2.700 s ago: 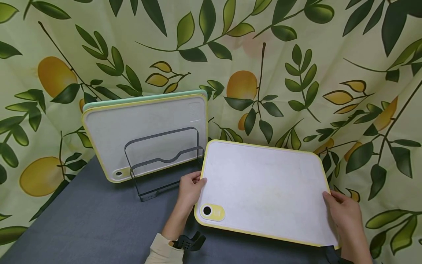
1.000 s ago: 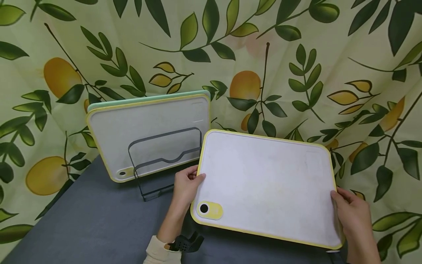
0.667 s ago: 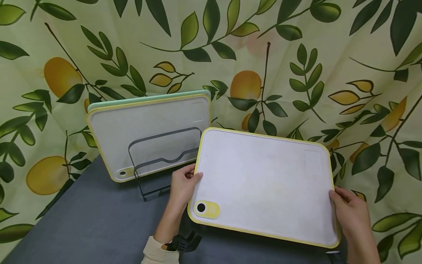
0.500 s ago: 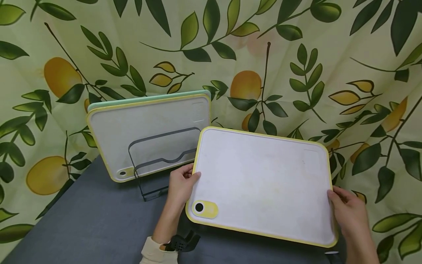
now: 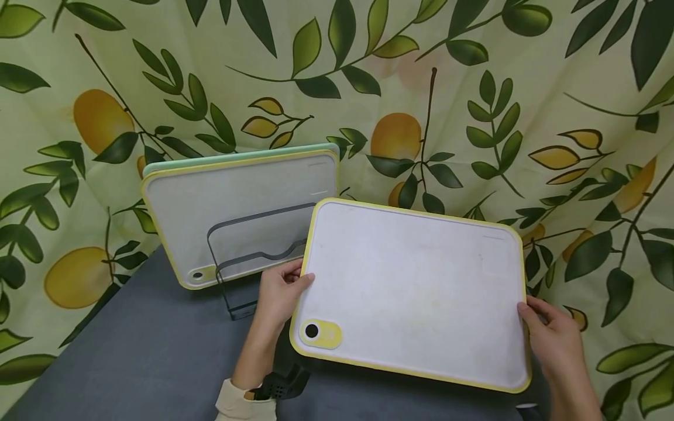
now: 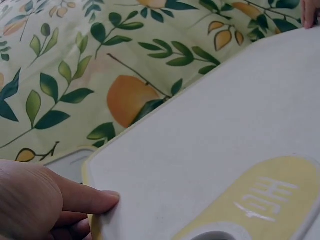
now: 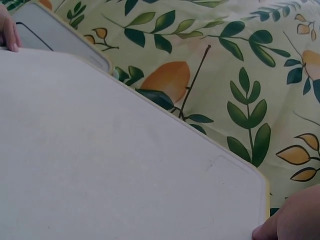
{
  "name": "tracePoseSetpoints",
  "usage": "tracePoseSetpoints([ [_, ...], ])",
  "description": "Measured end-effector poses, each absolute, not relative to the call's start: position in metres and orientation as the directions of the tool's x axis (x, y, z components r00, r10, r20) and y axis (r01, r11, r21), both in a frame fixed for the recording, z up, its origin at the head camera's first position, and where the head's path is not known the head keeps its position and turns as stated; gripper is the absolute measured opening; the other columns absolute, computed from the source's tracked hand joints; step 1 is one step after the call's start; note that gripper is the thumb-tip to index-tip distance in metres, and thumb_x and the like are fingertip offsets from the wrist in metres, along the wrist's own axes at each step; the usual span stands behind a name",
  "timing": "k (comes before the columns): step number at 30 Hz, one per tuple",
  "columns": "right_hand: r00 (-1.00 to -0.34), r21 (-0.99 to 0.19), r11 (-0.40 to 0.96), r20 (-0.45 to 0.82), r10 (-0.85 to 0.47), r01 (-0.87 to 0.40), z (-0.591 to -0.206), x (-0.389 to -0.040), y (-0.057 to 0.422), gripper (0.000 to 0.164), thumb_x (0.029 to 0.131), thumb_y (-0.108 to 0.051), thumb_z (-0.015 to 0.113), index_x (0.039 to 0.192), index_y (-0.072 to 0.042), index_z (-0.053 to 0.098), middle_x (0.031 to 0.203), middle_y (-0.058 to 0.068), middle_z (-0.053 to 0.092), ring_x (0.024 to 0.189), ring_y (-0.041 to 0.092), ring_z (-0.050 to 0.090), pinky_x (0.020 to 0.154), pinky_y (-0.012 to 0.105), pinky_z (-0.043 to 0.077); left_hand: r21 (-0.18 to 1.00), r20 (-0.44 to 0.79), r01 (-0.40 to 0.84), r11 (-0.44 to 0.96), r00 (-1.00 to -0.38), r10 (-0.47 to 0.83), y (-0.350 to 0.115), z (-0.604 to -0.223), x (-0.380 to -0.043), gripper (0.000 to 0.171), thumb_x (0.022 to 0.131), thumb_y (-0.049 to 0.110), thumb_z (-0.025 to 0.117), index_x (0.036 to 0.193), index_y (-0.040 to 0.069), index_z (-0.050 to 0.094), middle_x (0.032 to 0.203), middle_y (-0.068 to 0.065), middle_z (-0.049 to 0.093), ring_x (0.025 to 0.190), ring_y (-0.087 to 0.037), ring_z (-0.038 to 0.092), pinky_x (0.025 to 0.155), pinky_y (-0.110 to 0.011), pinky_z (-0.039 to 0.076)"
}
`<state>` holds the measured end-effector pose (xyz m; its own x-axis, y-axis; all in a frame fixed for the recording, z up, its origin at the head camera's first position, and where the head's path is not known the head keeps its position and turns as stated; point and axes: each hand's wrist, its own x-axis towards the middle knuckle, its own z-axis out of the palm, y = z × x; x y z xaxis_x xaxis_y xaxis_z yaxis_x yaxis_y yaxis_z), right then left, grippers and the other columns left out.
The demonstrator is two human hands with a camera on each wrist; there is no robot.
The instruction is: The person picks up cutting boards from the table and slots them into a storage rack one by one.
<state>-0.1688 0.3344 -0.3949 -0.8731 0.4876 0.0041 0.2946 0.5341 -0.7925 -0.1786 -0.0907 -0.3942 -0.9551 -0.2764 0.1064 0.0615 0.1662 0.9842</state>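
Observation:
A white cutting board [image 5: 416,292] with a yellow rim is held tilted above the table, between both hands. My left hand [image 5: 279,292] pinches its left edge, thumb on the white face and fingers behind. At the right edge, my right hand [image 5: 555,336] grips the board the same way. A yellow patch with a dark hole [image 5: 312,331] marks its lower left corner. In the left wrist view, the left thumb [image 6: 95,199] presses on the board's face. Only a bit of the right hand [image 7: 295,215] shows in the right wrist view.
Behind and to the left, a black wire rack [image 5: 263,255] holds another yellow-rimmed white board [image 5: 237,187], with a mint-green board [image 5: 242,156] behind it. The grey table [image 5: 131,351] meets a curtain [image 5: 184,52] printed with fruit and leaves.
Both hands have carried the board to the left and slightly up over the last second, so it covers more of the rack's right end. The boards in the rack stay put.

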Motion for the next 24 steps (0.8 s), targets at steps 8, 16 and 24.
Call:
tracePoseSetpoints([
  [8,-0.873,-0.803,0.524,0.009,0.487,0.284,-0.395,-0.167,0.332,0.054,0.105,-0.034,0.049,0.143,0.003,0.053,0.145,0.025,0.053,0.091,-0.008,0.044,0.061,0.005,0.04,0.985,0.098,0.05,0.167,-0.951,-0.292,-0.096,-0.391,-0.176,0.036,0.086,0.0,0.076,0.121,-0.002,0.072,0.093,-0.015,0.066,0.078,-0.017,0.054,0.063,-0.018,0.049],
  [16,-0.865,-0.809,0.524,0.039,0.5,0.266,-0.393,-0.168,0.328,0.05,0.104,-0.033,0.053,0.14,0.001,0.058,0.11,-0.003,0.063,0.079,-0.016,0.044,0.062,0.01,0.044,0.984,0.091,0.039,0.174,-0.95,-0.3,-0.101,-0.387,-0.174,0.035,0.087,0.001,0.076,0.121,-0.002,0.072,0.094,-0.015,0.065,0.08,-0.017,0.055,0.064,-0.018,0.05],
  [24,-0.869,-0.809,0.51,0.0,0.495,0.291,-0.391,-0.168,0.318,0.054,0.104,-0.038,0.051,0.145,-0.003,0.054,0.128,0.011,0.061,0.079,-0.015,0.044,0.062,0.011,0.045,0.984,0.093,0.041,0.173,-0.949,-0.301,-0.115,-0.382,-0.167,0.036,0.086,0.001,0.077,0.121,-0.002,0.072,0.095,-0.013,0.066,0.078,-0.014,0.057,0.064,-0.017,0.052],
])
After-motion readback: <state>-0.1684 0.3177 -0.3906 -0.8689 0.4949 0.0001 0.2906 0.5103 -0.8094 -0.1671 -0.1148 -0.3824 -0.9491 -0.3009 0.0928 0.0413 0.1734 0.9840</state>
